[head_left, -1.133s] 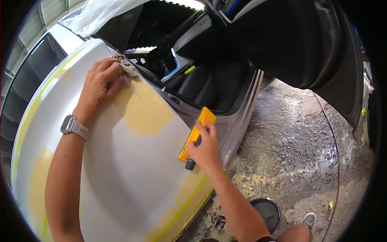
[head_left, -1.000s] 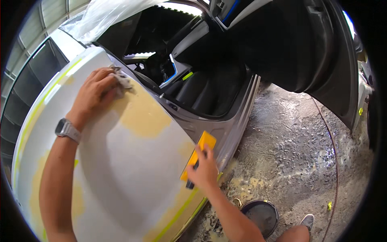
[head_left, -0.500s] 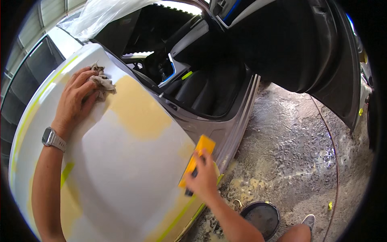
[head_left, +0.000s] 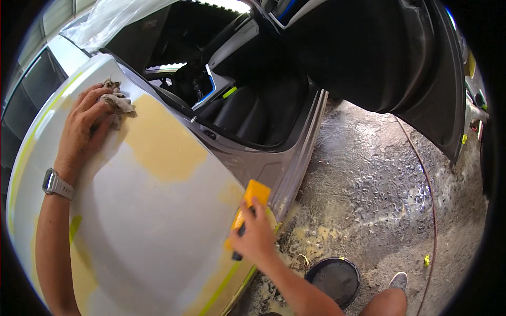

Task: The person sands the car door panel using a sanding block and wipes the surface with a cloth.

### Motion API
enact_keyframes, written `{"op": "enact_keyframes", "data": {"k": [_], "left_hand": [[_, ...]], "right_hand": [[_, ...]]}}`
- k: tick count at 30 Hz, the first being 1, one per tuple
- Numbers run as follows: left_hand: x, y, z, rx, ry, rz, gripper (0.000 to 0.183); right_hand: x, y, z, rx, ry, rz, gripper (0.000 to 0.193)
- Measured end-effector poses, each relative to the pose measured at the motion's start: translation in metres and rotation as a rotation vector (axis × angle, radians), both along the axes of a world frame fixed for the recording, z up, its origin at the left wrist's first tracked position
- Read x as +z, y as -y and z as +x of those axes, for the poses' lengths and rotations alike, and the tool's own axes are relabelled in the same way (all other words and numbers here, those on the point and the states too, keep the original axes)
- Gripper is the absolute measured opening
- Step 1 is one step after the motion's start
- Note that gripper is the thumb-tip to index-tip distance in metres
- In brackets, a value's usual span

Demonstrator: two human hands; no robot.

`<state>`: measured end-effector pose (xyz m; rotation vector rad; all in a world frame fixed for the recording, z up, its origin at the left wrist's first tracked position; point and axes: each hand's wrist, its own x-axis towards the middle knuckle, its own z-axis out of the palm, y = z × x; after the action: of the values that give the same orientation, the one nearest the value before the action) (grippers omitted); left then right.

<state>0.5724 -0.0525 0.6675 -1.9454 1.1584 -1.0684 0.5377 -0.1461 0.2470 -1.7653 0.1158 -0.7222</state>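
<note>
My left hand [head_left: 81, 129] rests on a white and grey car body panel [head_left: 153, 226], its fingers closed over a crumpled grey rag [head_left: 121, 104] near the panel's far end. A grey watch is on that wrist. My right hand [head_left: 254, 231] grips a long yellow sanding block [head_left: 258, 193] with a black handle. The block lies along the panel's right edge, and it and the hand look slightly blurred. Beside the rag is a broad beige patch [head_left: 161, 142] on the panel; smaller beige areas and yellow-green strips run near its edges.
Beyond the panel, a car doorway shows a dark seat [head_left: 247, 118], with an open black door [head_left: 369, 58] at the upper right. Clear plastic sheeting [head_left: 100, 26] hangs at upper left. On the wet floor stand a black bucket [head_left: 337, 282] and a thin hose [head_left: 429, 195].
The whole view has shifted, so the scene sits farther left. The sanding block has slid slightly toward me along the panel's edge; my left hand stays in place on the rag.
</note>
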Motion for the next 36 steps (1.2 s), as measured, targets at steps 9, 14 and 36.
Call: {"op": "enact_keyframes", "data": {"k": [9,14,36], "left_hand": [[0.007,-0.007,-0.008,0.009,0.025,0.004,0.012],[0.005,-0.002,-0.005,0.008,0.038,0.025,0.011],[0.011,-0.006,-0.012,0.038,0.046,0.012,0.012]], "right_hand": [[0.014,0.033,0.045,-0.029,0.094,0.103,0.072],[0.012,-0.001,0.012,-0.122,0.149,-0.046,0.069],[0.038,0.033,0.048,-0.015,0.167,0.097,0.075]]}}
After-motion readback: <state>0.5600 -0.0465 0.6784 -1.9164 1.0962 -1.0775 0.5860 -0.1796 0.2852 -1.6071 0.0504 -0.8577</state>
